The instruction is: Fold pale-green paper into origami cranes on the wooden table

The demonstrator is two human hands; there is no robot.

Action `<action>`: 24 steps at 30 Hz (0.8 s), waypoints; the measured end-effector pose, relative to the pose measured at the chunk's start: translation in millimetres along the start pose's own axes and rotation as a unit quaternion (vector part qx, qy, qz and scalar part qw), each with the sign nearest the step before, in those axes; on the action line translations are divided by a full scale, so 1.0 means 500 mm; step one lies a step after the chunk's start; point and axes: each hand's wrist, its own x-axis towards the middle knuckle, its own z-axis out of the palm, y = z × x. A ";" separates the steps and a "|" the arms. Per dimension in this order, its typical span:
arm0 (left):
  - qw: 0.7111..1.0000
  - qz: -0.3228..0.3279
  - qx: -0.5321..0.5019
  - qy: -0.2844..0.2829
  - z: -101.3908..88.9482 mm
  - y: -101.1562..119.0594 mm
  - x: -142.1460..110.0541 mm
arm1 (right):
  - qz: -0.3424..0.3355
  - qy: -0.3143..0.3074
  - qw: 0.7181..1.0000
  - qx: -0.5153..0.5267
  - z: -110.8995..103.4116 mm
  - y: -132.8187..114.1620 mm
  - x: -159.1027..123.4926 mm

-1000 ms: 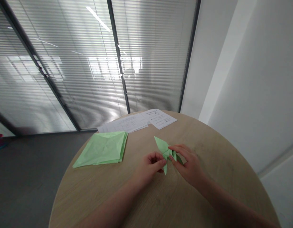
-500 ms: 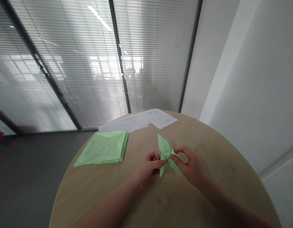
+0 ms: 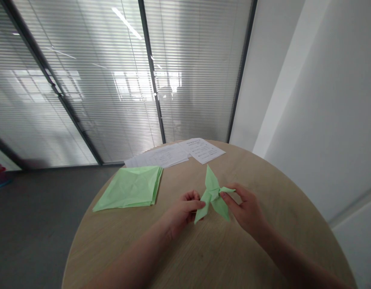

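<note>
A light green folded paper pinwheel (image 3: 214, 194) with several pointed flaps is held between my two hands, just above the table. My left hand (image 3: 187, 206) pinches its lower-left flap between thumb and fingers. On the other side, my right hand (image 3: 244, 205) grips the right flap, thumb near the middle folds and fingers behind. One flap points away from me, and another points down toward the table. Parts of the flaps are hidden behind my fingers.
A stack of green paper sheets (image 3: 134, 186) lies on the left of the round wooden table (image 3: 185, 261). Printed white sheets (image 3: 200, 150) lie at the far edge. Behind stands a glass partition with blinds (image 3: 197, 80); a white wall (image 3: 329, 100) rises at the right.
The paper pinwheel has turned and its flaps are spread wider. My left hand has shifted slightly left, and my right hand slightly right; both still hold it.
</note>
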 end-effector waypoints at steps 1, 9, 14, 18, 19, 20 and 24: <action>1.000 -0.001 0.005 0.004 -0.001 0.003 0.000 | 0.005 0.002 1.000 0.003 -0.001 0.001 0.000; 0.998 -0.008 0.049 0.031 -0.013 0.020 -0.003 | 0.096 0.013 0.983 0.157 0.004 0.019 0.009; 0.997 0.035 0.071 0.001 -0.017 0.016 0.004 | 0.154 0.004 0.958 0.240 0.009 0.007 0.015; 0.988 0.086 0.125 -0.028 -0.017 0.020 0.002 | 0.180 -0.013 0.947 0.266 0.012 0.002 0.013; 0.984 0.098 0.148 -0.026 -0.016 0.022 0.001 | 0.192 -0.021 0.941 0.279 0.013 0.002 0.013; 0.979 0.106 0.175 -0.022 -0.015 0.024 0.000 | 0.207 -0.030 0.932 0.297 0.014 0.002 0.012; 0.945 0.145 0.292 -0.006 -0.011 0.025 -0.005 | 0.277 -0.060 0.887 0.365 0.021 0.002 0.011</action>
